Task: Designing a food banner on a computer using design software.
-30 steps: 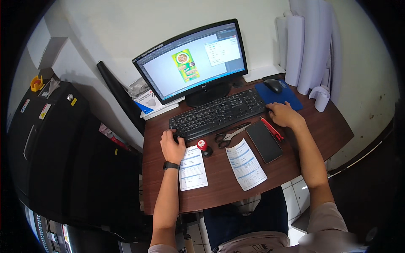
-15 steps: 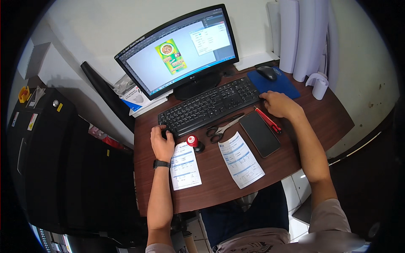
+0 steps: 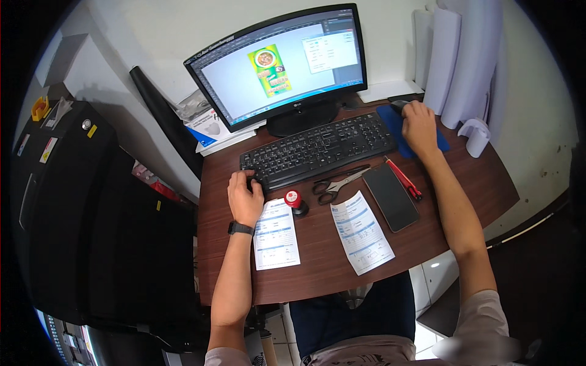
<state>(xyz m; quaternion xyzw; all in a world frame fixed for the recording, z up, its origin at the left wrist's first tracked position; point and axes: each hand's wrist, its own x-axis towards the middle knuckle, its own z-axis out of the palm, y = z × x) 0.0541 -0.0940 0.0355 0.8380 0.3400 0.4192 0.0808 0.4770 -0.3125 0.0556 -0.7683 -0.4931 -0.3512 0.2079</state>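
Note:
My left hand [image 3: 245,198], a dark watch on its wrist, rests at the left end of the black keyboard [image 3: 317,146]. Its fingers are spread and lightly bent over the keys, holding nothing. On the blue mouse pad [image 3: 390,119] my right hand [image 3: 420,129] is closed over a black computer mouse [image 3: 397,104], which its fingers partly cover. Behind the keyboard stands a monitor [image 3: 235,73] showing a green and yellow food design and a pale dialog window.
Nearer me lie scissors [image 3: 332,189], a red cutter knife [image 3: 404,180], a dark phone [image 3: 390,198] and two printed forms [image 3: 278,241] [image 3: 363,235]. A red-topped stamp [image 3: 293,199] stands by the left form. White paper rolls [image 3: 470,61] lean at right; a black machine [image 3: 73,213] stands left.
My right hand has moved from the keyboard's right end up and away to the mouse. My left hand stays at the keyboard. The whole view has shifted slightly.

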